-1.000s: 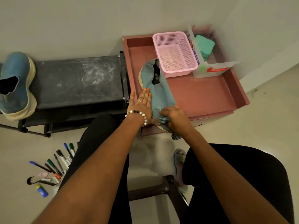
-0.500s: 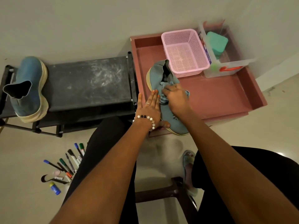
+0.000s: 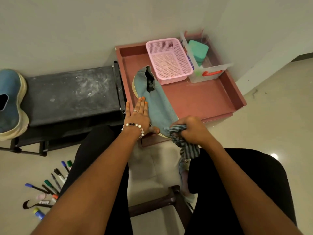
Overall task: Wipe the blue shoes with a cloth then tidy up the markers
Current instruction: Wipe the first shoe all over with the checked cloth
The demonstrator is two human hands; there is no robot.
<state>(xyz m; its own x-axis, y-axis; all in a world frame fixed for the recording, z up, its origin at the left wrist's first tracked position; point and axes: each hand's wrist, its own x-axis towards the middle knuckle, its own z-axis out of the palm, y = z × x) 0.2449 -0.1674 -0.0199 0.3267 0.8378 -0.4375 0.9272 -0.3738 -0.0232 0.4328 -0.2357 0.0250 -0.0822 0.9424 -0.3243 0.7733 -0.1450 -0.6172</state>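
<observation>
You sit over a pink tray [image 3: 237, 97] set against the wall, midway through wiping a blue shoe [image 3: 157, 106] that lies on the tray with its toe end pointing toward you and overhanging the near edge. Your left hand [image 3: 138, 116] lies flat, fingers straight, pressed against the shoe's side to steady it. Your right hand [image 3: 191, 128] is curled tight around a bunched striped cloth [image 3: 183, 143], pressing it at the toe end while the loose end hangs down.

The second blue shoe [image 3: 11, 106] sits well apart on the black bench [image 3: 71, 92] to your left; whether it has been wiped cannot be told from here. The markers [image 3: 50, 184] lie scattered on the floor beside your left leg, untouched, and the pink basket [image 3: 184, 68] on the tray holds nothing visible. By this showing, the wiping is under way and the tidying has not begun.
</observation>
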